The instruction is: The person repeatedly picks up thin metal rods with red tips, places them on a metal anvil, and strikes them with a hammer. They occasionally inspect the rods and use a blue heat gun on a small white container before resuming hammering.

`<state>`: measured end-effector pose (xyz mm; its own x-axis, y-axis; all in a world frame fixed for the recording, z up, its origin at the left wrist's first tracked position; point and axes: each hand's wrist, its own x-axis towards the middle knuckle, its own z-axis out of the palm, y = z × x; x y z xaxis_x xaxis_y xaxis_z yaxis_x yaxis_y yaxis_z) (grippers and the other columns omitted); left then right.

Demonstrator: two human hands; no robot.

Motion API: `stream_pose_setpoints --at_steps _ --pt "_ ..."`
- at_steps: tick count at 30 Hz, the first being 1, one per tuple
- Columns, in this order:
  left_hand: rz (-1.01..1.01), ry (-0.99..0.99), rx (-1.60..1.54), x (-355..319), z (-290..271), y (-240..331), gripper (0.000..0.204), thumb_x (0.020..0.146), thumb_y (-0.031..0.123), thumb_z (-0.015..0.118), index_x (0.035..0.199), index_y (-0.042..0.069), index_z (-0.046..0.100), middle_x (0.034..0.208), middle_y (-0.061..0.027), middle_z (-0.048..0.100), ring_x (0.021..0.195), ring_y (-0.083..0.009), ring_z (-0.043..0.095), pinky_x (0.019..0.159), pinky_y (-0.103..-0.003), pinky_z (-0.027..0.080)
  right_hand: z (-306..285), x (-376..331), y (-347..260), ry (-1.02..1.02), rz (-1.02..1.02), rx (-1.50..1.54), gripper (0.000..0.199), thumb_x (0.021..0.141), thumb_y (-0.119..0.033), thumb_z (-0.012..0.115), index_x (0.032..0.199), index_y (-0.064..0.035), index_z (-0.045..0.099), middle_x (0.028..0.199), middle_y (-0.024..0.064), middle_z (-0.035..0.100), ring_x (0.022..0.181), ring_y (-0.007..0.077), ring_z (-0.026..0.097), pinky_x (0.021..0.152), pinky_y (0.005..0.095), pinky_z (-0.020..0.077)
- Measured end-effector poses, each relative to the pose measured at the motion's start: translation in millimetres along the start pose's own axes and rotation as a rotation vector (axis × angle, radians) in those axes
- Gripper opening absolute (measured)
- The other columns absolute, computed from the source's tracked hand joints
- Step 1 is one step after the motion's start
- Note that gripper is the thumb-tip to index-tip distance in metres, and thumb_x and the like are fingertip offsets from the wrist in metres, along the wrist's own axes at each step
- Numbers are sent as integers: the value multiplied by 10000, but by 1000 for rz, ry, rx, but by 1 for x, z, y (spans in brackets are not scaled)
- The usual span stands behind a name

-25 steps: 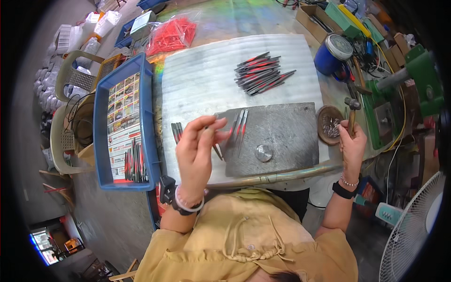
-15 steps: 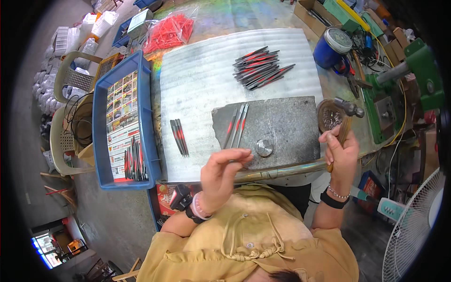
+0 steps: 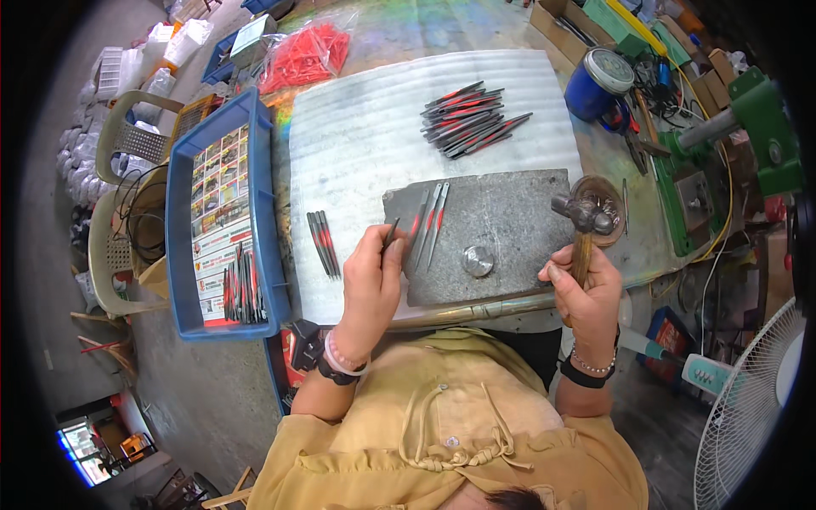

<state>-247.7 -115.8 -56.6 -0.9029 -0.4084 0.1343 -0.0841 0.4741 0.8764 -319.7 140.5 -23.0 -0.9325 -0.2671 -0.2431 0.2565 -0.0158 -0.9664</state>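
The left hand (image 3: 370, 276) pinches a dark stick (image 3: 391, 231) between its fingers, probably to control this thin shape. The right hand (image 3: 586, 286) has its fingers clamped around the handle of a hammer (image 3: 585, 219), leaving the head free beyond them. Three sticks (image 3: 429, 223) lie just right of the left fingers, on a slab (image 3: 523, 212), seemingly for easy reach; a round metal piece (image 3: 478, 262) sits between both hands.

Between and ahead of the left hand (image 3: 374, 276) and right hand (image 3: 588, 287), the slab (image 3: 527, 217) lies on the sheet (image 3: 357, 144), bearing the disc (image 3: 478, 262) and three files (image 3: 437, 223); farther from the hands, a pile of files (image 3: 466, 119) shares the sheet; left of the left hand lie more files (image 3: 323, 245), then the tray (image 3: 263, 187); beyond the right hand sits the bowl (image 3: 615, 233), the mug (image 3: 588, 92) behind it
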Motion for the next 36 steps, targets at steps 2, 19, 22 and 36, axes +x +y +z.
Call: stream_pose_setpoints --at_steps 2,19,22,36 --pt "31 -20 64 5 3 -6 92 961 40 529 1001 -23 583 794 -44 638 667 -66 513 607 -219 425 1 -1 2 -30 -24 6 152 881 11 604 1028 22 568 876 71 642 815 120 635 699 242 493" --pt "285 -96 -63 -9 -7 41 239 772 7 697 1005 57 707 1016 -124 609 846 -242 613 718 -317 499 14 -8 1 -197 3 -30 98 894 -17 609 962 22 551 870 82 656 819 128 634 762 257 498" --pt "337 -231 -83 -22 -5 52 326 709 62 782 1028 72 716 966 -103 594 772 -194 591 624 -295 476 18 -12 -2 -217 -13 -65 99 900 -35 610 953 23 550 859 81 662 796 121 625 746 251 494" --pt "322 -178 125 -34 13 23 245 756 -58 700 982 9 632 870 -131 603 719 -263 635 617 -313 516 30 -17 24 -249 -136 -146 94 876 -42 646 942 -1 594 761 16 629 693 55 570 638 231 466"
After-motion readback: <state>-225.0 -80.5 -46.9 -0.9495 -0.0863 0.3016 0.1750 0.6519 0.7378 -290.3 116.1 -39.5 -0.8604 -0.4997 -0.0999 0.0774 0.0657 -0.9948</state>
